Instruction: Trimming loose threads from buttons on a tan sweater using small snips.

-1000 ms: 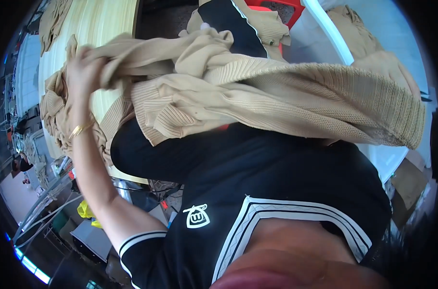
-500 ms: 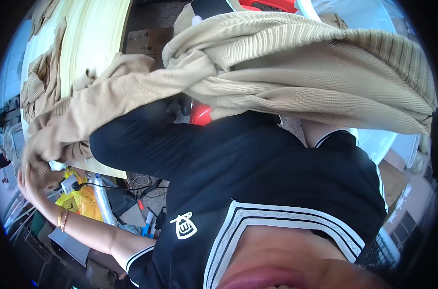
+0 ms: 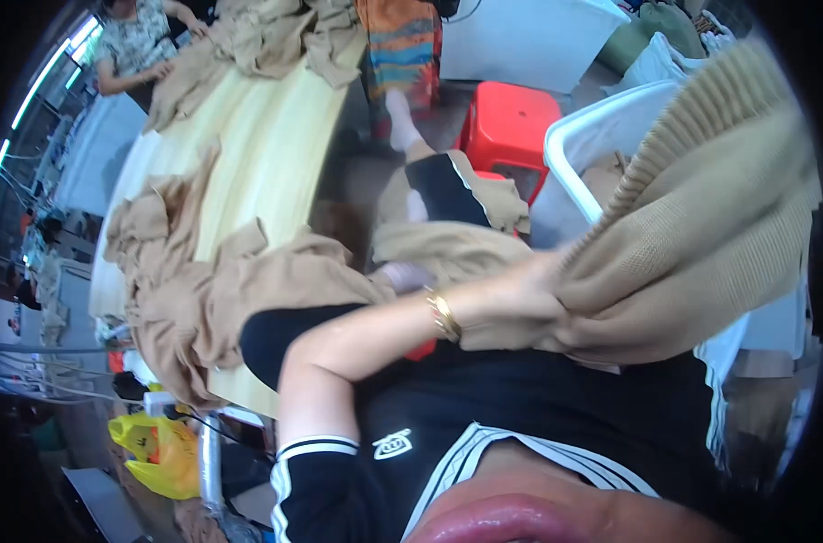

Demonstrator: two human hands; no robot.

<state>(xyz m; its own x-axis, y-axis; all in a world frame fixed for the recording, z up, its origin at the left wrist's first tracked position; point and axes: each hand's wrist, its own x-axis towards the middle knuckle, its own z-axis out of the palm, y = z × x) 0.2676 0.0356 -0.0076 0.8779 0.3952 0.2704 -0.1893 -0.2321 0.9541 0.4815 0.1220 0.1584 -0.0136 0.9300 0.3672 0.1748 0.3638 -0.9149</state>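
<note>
Left hand (image 3: 529, 303) with a gold bracelet (image 3: 444, 314), reaching across the black shirt (image 3: 556, 407). Fingers closed tight on a bunch of tan knit sweater (image 3: 701, 244), up high at the right, so as not to let it slip. Right hand hidden, so cannot tell about its fingers. More tan sweaters (image 3: 203, 290) heaped at the near end of the long pale table (image 3: 258, 154), within easy reach. Red stool (image 3: 507, 122) and white bin (image 3: 611, 127) just beyond. Another person (image 3: 140, 41) busy with cloth at the far end.
</note>
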